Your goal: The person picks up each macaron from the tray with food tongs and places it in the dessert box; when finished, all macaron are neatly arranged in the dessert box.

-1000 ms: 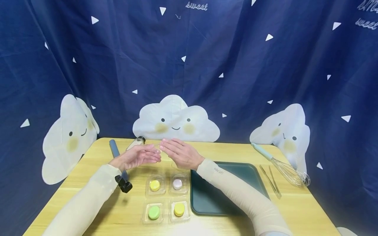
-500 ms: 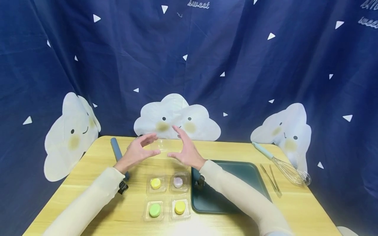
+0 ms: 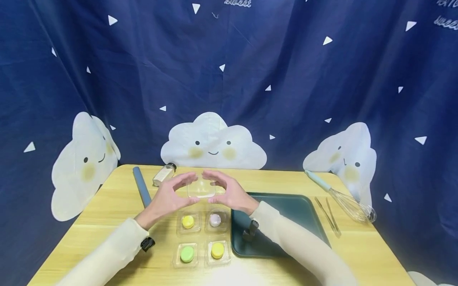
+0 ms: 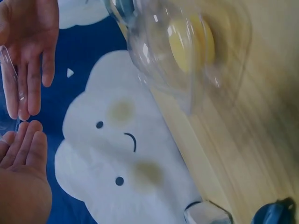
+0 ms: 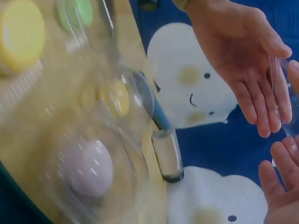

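Note:
Above the far middle of the table, a clear plastic box (image 3: 201,189) is held up between both hands in the head view. My left hand (image 3: 167,200) grips its left side, thumb below and fingers above. On the opposite side, my right hand (image 3: 233,194) grips it in a mirrored way. Both wrist views show the fingers at the box's thin edge, much of it cut off by the frame. Below stand several clear boxes, each with a macaron: yellow (image 3: 188,221), lilac (image 3: 215,220), green (image 3: 187,254) and another yellow (image 3: 217,250).
A dark green tray (image 3: 286,222) lies right of the macarons. Beyond it are metal tongs (image 3: 328,216) and a whisk (image 3: 340,196). On the left lie a blue rod (image 3: 141,186) and a dark-capped jar (image 3: 164,174). A blue curtain hangs behind the table.
Both hands have turned from overlapping, with fingers extended, to facing each other around the clear box. The box has come into plain view between them, and the jar is uncovered again.

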The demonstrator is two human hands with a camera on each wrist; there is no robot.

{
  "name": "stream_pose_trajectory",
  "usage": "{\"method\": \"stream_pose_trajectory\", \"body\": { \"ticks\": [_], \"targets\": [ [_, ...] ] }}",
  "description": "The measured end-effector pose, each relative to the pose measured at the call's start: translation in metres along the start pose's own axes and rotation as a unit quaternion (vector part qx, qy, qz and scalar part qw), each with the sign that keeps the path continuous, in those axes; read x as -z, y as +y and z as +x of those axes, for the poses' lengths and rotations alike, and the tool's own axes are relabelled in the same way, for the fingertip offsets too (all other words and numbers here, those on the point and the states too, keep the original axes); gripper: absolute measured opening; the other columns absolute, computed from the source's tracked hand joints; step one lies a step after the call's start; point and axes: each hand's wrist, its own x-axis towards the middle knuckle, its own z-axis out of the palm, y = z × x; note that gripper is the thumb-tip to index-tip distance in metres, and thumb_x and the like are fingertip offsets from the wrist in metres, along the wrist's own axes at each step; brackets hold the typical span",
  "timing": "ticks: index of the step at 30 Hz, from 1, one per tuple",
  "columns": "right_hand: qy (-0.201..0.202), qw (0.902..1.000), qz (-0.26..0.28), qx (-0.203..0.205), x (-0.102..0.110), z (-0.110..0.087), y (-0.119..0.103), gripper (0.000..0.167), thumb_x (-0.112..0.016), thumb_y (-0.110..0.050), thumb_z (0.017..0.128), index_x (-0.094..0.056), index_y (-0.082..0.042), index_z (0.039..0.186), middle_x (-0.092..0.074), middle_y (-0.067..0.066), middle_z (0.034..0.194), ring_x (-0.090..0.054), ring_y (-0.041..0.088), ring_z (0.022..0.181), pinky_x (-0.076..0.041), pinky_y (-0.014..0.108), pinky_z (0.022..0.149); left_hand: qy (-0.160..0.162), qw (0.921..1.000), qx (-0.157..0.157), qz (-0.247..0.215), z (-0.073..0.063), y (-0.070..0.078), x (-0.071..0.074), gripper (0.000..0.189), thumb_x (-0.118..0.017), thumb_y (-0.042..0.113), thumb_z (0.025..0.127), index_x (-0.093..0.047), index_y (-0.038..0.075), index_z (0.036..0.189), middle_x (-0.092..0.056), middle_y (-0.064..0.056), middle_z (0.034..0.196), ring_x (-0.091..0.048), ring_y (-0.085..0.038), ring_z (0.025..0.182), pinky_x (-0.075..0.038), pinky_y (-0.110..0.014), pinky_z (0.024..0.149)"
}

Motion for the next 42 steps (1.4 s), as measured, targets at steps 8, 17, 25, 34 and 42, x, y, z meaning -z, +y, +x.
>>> {"method": "stream_pose_trajectory", "body": {
  "ticks": [8,17,25,34,42],
  "targets": [
    [0.028,0.9996,0.000,0.000,-0.020,-0.029,-0.014,0.076,-0.082,-0.008,0.084,-0.047,-0.012,0.150,-0.056,0.010,0.149,-0.053,0.024,0.139,-0.045,0.036,0.117,-0.028,0.9989,-0.012,0.036,-0.026,0.013,0.000,0.076,-0.088,0.034,0.079,-0.055,0.014,0.144,-0.065,-0.004,0.141,-0.063,-0.026,0.128,-0.050,-0.043,0.111],
    [0.027,0.9979,-0.053,-0.026,-0.040,-0.045,-0.016,0.078,-0.086,-0.016,0.081,-0.047,-0.016,0.149,-0.057,0.005,0.148,-0.055,0.021,0.136,-0.045,0.035,0.117,-0.026,0.9946,-0.039,0.092,-0.048,0.009,0.000,0.076,-0.091,0.031,0.075,-0.059,0.012,0.140,-0.068,-0.002,0.135,-0.067,-0.027,0.121,-0.054,-0.051,0.104],
    [-0.060,0.9721,-0.226,-0.021,-0.058,-0.064,-0.020,0.083,-0.086,-0.034,0.081,-0.043,-0.021,0.151,-0.053,-0.004,0.150,-0.054,0.016,0.136,-0.048,0.041,0.114,-0.049,0.9922,-0.013,0.114,-0.086,0.000,-0.006,0.074,-0.092,0.036,0.071,-0.063,0.016,0.136,-0.069,0.006,0.131,-0.069,-0.018,0.114,-0.058,-0.047,0.098],
    [-0.137,0.9493,-0.278,-0.053,-0.073,-0.067,-0.025,0.082,-0.083,-0.038,0.082,-0.042,-0.025,0.152,-0.050,-0.004,0.153,-0.053,0.016,0.138,-0.050,0.037,0.113,-0.069,0.9869,0.014,0.145,-0.113,-0.007,-0.012,0.073,-0.089,0.046,0.072,-0.062,0.022,0.136,-0.066,0.007,0.135,-0.066,-0.026,0.123,-0.057,-0.051,0.099],
    [-0.165,0.9336,-0.318,-0.016,-0.080,-0.071,-0.019,0.080,-0.081,-0.039,0.083,-0.043,-0.021,0.151,-0.050,-0.003,0.153,-0.050,0.014,0.140,-0.045,0.030,0.117,-0.115,0.9804,0.069,0.145,-0.118,-0.007,-0.014,0.076,-0.087,0.048,0.073,-0.061,0.019,0.137,-0.065,-0.001,0.138,-0.063,-0.030,0.127,-0.053,-0.056,0.103]
  ]
}}
